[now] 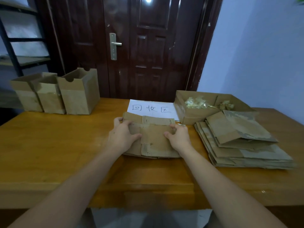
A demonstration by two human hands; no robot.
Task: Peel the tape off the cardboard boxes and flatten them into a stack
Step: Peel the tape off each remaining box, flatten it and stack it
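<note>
Cardboard, brown and worn, in the form of a flattened box [153,137], is laid on the orange-brown wooden table [57,145], just in front of the white paper sheet [152,108] bearing three handwritten characters. The sheet is taken as the landmark for all positions below.

The left hand [122,135] is rested on the left part of the flattened box, its fingers curled over the far left edge and its thumb extended flat across the upper face. The right hand [179,135] is placed on the right part, its fingers curled at the far right edge and its thumb laid on the face. The box is thus gripped at both sides and held down against the table. Torn, pale patches are seen along the near edge of the box.

To the right of the sheet, an open shallow cardboard tray [194,115] is positioned; crumpled yellowish tape scraps [195,102] are contained in it. In front of that tray, a stack of flattened cardboard boxes [243,145] is piled, the upper pieces lying askew.

Well to the left of the sheet, three upright open brown cardboard boxes [56,94] are set side by side, touching. Behind the sheet, a dark brown panelled door [148,46] with a silver lever handle [114,44] is seen.
</note>
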